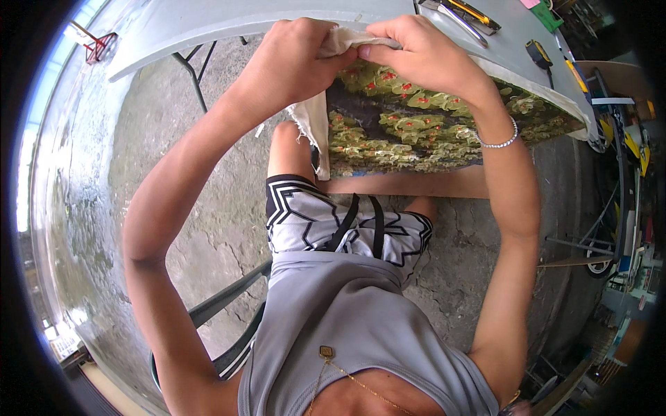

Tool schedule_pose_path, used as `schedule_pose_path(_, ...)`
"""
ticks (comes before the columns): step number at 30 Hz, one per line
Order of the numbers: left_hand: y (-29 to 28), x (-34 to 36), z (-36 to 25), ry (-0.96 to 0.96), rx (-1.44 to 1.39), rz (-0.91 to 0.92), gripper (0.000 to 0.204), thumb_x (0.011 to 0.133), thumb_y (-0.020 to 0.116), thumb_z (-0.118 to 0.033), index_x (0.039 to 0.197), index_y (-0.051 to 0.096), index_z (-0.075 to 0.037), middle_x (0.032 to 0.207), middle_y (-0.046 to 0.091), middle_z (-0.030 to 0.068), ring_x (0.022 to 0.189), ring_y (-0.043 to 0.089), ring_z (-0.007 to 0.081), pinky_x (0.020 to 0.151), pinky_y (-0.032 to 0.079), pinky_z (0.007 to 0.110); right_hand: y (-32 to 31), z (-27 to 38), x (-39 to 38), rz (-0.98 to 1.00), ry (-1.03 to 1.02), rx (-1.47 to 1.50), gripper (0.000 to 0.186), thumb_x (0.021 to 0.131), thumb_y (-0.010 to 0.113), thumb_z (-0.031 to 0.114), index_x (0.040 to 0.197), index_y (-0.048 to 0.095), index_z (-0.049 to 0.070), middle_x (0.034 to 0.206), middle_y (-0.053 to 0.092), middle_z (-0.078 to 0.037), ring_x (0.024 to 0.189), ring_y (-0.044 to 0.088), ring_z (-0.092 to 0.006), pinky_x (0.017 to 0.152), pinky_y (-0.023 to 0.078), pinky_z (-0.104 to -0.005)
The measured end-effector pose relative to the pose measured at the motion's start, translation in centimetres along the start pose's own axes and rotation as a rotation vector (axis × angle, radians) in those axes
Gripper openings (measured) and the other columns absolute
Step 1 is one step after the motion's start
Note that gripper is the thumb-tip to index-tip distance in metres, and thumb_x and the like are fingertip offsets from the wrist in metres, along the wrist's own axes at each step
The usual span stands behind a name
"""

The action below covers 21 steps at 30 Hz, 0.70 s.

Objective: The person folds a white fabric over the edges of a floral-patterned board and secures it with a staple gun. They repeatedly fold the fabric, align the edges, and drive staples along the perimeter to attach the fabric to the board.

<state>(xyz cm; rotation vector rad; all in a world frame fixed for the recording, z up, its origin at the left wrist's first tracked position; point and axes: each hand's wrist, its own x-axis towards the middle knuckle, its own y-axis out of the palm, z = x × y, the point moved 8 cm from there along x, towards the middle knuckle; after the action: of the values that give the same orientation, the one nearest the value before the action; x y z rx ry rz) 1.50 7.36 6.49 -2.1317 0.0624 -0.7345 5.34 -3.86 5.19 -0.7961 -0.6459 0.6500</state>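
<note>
A painted canvas (pixel 416 132) with green leaves and small red blooms hangs over the near edge of the table above my lap. Its unpainted white cloth border (pixel 341 41) is bunched at the top. My left hand (pixel 295 59) is closed on this border, thumb and fingers pinching it. Close beside it, my right hand (pixel 423 59) grips the same border from the other side, its thumb pressed against the cloth. A frayed white strip runs down the canvas's left side. What lies under the folded cloth is hidden by my fingers.
On the grey table (pixel 187 31), a yellow-and-black utility knife (pixel 479 15) lies beside a slim silver tool (pixel 465 25) at the far right. A tape measure (pixel 538 54) is farther right. A dark green chair (pixel 229 298) stands at my left side. Bicycle-like wheels and clutter fill the right edge.
</note>
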Motion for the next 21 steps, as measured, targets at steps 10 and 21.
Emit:
schedule_pose_path(10,0.3,0.0,-0.5,0.172,0.067,-0.127,0.018,0.075,0.069,-0.014,0.079,0.063,0.002,0.064,0.060,0.0203,0.062,0.060,0.0393,0.056,0.049,0.042,-0.4,1.7,-1.3,-0.348,-0.090,-0.126,0.014,0.078,0.059,0.010,0.078,0.061,-0.003,0.066,0.056,-0.025,0.067,0.058,-0.0428,0.060,0.045,-0.0467)
schedule_pose_path(21,0.2,-0.6,0.1,0.071,0.064,-0.161,0.020,0.077,0.070,-0.016,0.088,0.067,0.001,0.067,0.063,0.0169,0.059,0.064,0.0301,0.056,0.049,0.034,-0.3,0.6,-0.3,-0.232,0.112,0.000,0.021,0.079,0.063,0.016,0.083,0.064,-0.005,0.071,0.063,-0.020,0.061,0.061,-0.0297,0.060,0.047,-0.0356)
